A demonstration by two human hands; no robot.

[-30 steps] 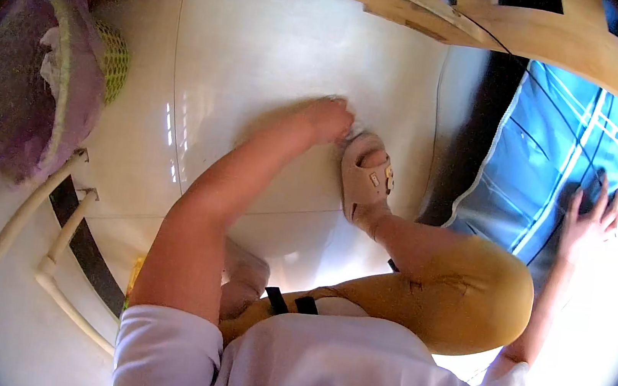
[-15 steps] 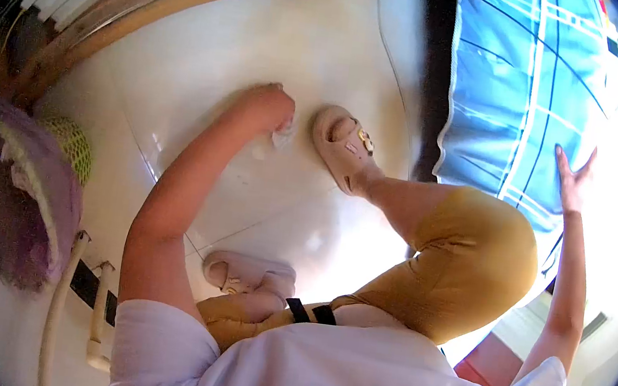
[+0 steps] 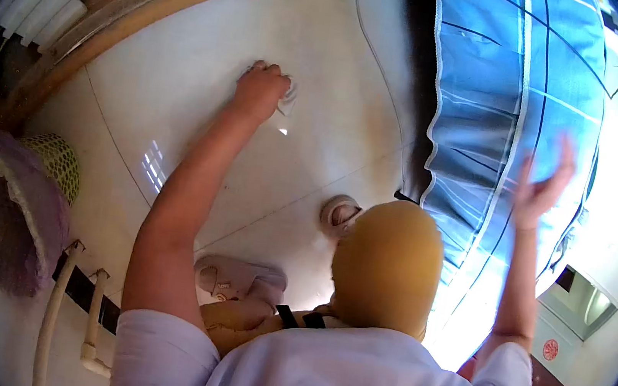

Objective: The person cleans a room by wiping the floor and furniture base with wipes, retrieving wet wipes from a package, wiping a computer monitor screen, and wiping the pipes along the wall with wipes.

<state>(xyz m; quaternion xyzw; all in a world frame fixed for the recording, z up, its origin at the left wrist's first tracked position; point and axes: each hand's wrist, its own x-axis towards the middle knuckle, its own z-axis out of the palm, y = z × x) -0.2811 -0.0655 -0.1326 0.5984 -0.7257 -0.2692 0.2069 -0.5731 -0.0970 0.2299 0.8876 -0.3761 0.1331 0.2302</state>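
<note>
My left hand (image 3: 259, 93) is low over the pale tiled floor (image 3: 325, 64), fingers closed on a crumpled whitish cloth or tissue (image 3: 287, 99), which sticks out on the hand's right side. Over the blue checked cover (image 3: 477, 113) at the right is my right hand (image 3: 543, 191), slightly blurred, its fingers apart and nothing in them. Whether it touches the cover I cannot tell.
A basket with a purple bag (image 3: 13, 211) stands at the left, above pale pipes (image 3: 55, 316). A wooden beam (image 3: 155, 0) curves along the top left, beside a white ribbed object (image 3: 39, 5). My sandalled feet (image 3: 240, 279) and bent knee (image 3: 388, 268) are below.
The view has turned and shifted. My left hand with the cloth is farther from my right foot. That foot has come closer to my body, and my right hand has left its earlier place on the cover's edge.
</note>
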